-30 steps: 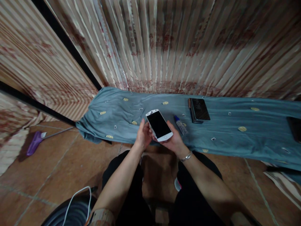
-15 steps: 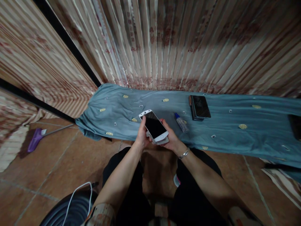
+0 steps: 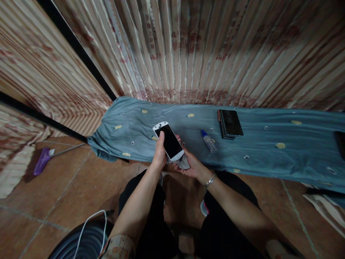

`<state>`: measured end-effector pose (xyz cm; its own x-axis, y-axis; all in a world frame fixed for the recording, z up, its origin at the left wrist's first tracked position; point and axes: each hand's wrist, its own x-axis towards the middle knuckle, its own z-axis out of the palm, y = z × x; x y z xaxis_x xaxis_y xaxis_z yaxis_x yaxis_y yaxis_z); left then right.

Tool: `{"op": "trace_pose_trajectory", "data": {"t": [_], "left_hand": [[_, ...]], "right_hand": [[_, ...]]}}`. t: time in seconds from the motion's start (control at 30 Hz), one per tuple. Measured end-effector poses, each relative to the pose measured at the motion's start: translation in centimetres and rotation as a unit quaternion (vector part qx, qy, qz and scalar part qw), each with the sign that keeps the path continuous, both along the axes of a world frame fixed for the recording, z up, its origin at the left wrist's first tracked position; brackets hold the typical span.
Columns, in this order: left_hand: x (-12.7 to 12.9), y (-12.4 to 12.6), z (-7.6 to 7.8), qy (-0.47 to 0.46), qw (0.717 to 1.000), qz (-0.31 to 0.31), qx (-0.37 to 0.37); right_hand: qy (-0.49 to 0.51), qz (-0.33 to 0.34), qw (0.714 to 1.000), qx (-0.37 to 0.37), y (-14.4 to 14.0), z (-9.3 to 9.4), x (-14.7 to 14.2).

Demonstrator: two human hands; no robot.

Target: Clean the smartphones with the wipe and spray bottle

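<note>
My left hand (image 3: pixel 159 154) pinches the phone (image 3: pixel 168 141) by its edge above the sheet's (image 3: pixel 269 158) near edge; my right hand (image 3: pixel 190 166) clutches a cloth (image 3: pixel 184 162) beneath. A slack pinch could drop it onto the tiles.

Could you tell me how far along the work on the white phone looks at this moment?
Done: a small spray bottle lies on the blue cloth, set aside. In hand: the left hand grips the white phone, screen up and dark, while the right hand holds a grey wipe at its lower end. Left: the dark phones further back lie untouched.
</note>
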<state>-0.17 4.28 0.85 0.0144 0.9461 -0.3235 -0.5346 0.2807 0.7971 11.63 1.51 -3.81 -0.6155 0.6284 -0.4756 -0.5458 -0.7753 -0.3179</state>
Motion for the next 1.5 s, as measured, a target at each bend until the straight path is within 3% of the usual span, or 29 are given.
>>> {"op": "trace_pose_trajectory", "data": {"t": [0.2,0.5,0.7,0.83,0.9,0.97,1.07,1.13,1.2,1.27,1.37,1.5], "left_hand": [[-0.8,0.5,-0.8,0.108,0.989,0.034,0.098],[-1.4,0.2,-1.1,0.156,0.978,0.000,0.140],[-1.7,0.0,-0.6,0.091,0.992,0.025,0.084],[-1.5,-0.1,0.3,0.027,0.999,0.041,0.024],[-1.2,0.0,0.4,-0.007,0.999,0.044,-0.001],[-0.8,0.1,0.1,-0.038,0.998,0.033,-0.026],[-0.2,0.2,-0.6,-0.066,0.996,0.001,-0.056],[0.1,0.3,-1.0,-0.069,0.995,-0.011,-0.069],[0.1,0.3,-1.2,-0.062,0.995,-0.014,-0.081],[0.0,0.4,-1.2,-0.048,0.994,-0.018,-0.096],[-0.2,0.4,-1.1,-0.042,0.992,-0.038,-0.111],[-0.2,0.1,-0.8,-0.072,0.991,-0.044,-0.103]], "right_hand": [[-0.020,-0.030,0.999,-0.037,-0.1,-0.3,-0.1],[-0.046,-0.033,0.996,0.068,0.3,-1.5,0.9],[-0.076,-0.109,0.988,0.080,1.5,-0.9,2.4],[-0.132,-0.209,0.960,0.129,2.2,-0.1,3.1],[-0.189,-0.249,0.929,0.196,2.0,0.3,3.1],[-0.272,-0.265,0.876,0.297,1.3,0.8,2.7],[-0.397,-0.237,0.739,0.489,-0.1,1.5,1.8],[-0.445,-0.173,0.651,0.590,-0.9,1.8,1.2],[-0.471,-0.110,0.574,0.661,-1.6,2.0,0.6],[-0.492,-0.064,0.517,0.697,-1.9,2.2,0.4],[-0.510,-0.031,0.481,0.713,-2.1,2.6,0.6],[-0.501,-0.055,0.491,0.710,-2.2,2.8,1.7]]}}
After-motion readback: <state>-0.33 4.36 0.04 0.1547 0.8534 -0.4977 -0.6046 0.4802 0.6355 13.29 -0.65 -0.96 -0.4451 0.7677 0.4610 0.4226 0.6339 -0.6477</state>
